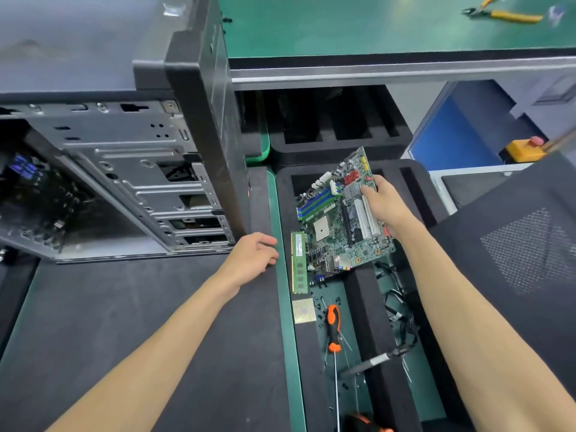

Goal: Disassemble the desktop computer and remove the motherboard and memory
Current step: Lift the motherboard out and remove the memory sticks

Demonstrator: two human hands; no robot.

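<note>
My right hand (385, 204) grips the right edge of the green motherboard (335, 219) and holds it tilted over a black foam tray (414, 194) at centre right. A green memory stick (299, 263) lies flat beside the board's lower left corner. Below it sits a square processor chip (303, 310). My left hand (254, 254) rests with loosely curled fingers on the edge of the dark mat (156, 307), holding nothing. The open computer case (124, 182) lies on its side at the left, its inside mostly bare metal.
An orange-handled screwdriver (333, 328), loose screws and black cables (399, 310) lie in the tray strip below the board. Another black foam tray (336, 123) sits behind. Yellow cutters (505, 14) lie on the far green bench. A dark side panel (514, 244) leans at right.
</note>
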